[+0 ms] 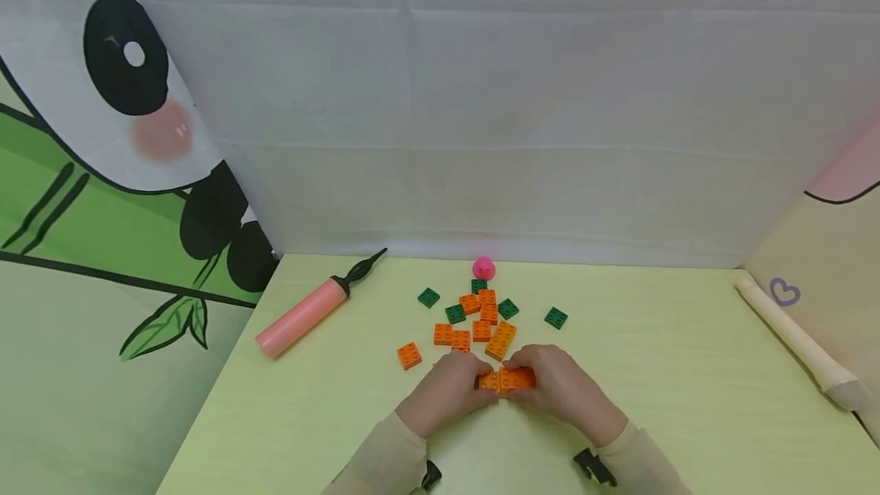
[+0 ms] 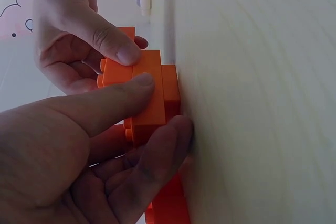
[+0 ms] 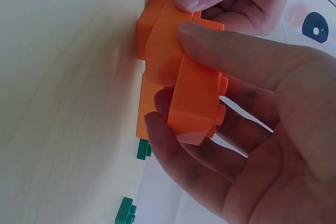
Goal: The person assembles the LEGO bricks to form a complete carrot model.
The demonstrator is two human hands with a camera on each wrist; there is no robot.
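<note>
Your left hand (image 1: 450, 389) and right hand (image 1: 562, 389) both grip an orange brick stack (image 1: 517, 379), with green bricks (image 1: 508, 308) lying beyond.

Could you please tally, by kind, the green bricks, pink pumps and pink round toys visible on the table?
Green bricks: 5
Pink pump: 1
Pink round toy: 1
Total: 7

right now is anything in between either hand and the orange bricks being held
Nothing visible is: the left hand and right hand both grip the held orange bricks directly. The other orange bricks and the green bricks lie on the table beyond them.
</note>
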